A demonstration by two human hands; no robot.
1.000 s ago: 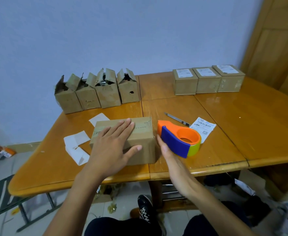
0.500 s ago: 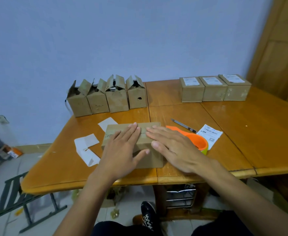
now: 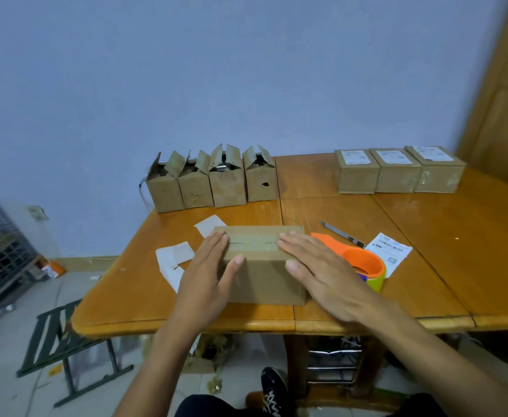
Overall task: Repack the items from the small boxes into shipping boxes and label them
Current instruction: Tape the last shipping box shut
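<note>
Cardboard box (image 3: pixel 261 278) sits near the front edge of the wooden table (image 3: pixel 457 251), flaps closed, with a seam running along its top. We note the left hand (image 3: pixel 206 275) laid flat on the box's left end, fingers straight and together, thumb over the front face; it grips nothing. The right hand (image 3: pixel 321 272) lies flat on the right end, fingers likewise extended, thumb against the front edge; it too holds nothing. Just right of the box, partly behind the right hand, stands an orange tape dispenser (image 3: pixel 364 261). A knife (image 3: pixel 341 233) lies beyond it, and a printed label (image 3: pixel 392 253) rests just beside the dispenser on its right. White paper scraps (image 3: pixel 176 254) lie left of the box, one of them at its far left corner. Four small boxes (image 3: pixel 213 182) with raised flaps stand in a row at the table's back edge, touching one another. Three sealed boxes (image 3: pixel 397 173), each with a printed sheet on top, stand in a row at the back right.
</note>
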